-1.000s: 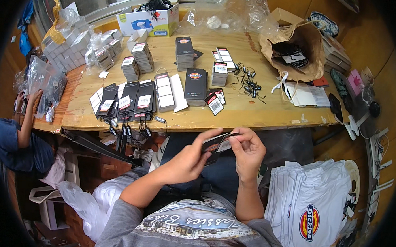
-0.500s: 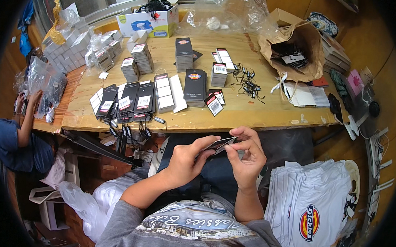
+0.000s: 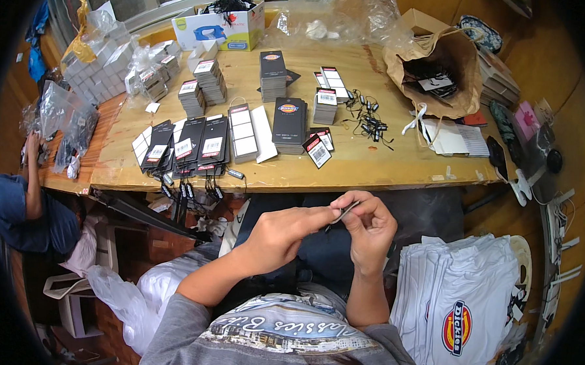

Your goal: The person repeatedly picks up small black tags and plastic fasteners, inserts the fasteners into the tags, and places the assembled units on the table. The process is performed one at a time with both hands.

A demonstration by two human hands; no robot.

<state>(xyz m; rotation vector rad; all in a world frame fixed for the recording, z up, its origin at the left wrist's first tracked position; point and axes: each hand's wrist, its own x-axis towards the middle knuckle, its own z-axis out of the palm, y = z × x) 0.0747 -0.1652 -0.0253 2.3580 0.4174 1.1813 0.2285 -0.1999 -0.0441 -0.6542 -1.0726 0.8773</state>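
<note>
Above my lap, a few thin dark hang tags [image 3: 347, 211] are held nearly edge-on between my hands. My right hand [image 3: 370, 235] pinches them between thumb and fingers. My left hand [image 3: 278, 237] has its fingers pressed together, with the fingertips on the tags' left edge; its thumb is mostly hidden. A bit of dark cord seems to hang below the tags. On the table edge in front lie strung black tags with barcode labels [image 3: 212, 143], a stack of black tags [image 3: 289, 127] and a stack of white-panelled tags [image 3: 242, 131].
Black cord loops [image 3: 373, 124] lie right of the stacks. Beyond stand a brown paper bag [image 3: 464, 66] and a carton [image 3: 243, 30]. Folded white shirts [image 3: 457, 294] are piled at my right. Another person [image 3: 30, 210] works at far left, near plastic bags [image 3: 67, 120].
The tags, spread apart before, are now together and turned edge-on. My left fingers have straightened and slid right toward my right hand. The other person's arm has shifted.
</note>
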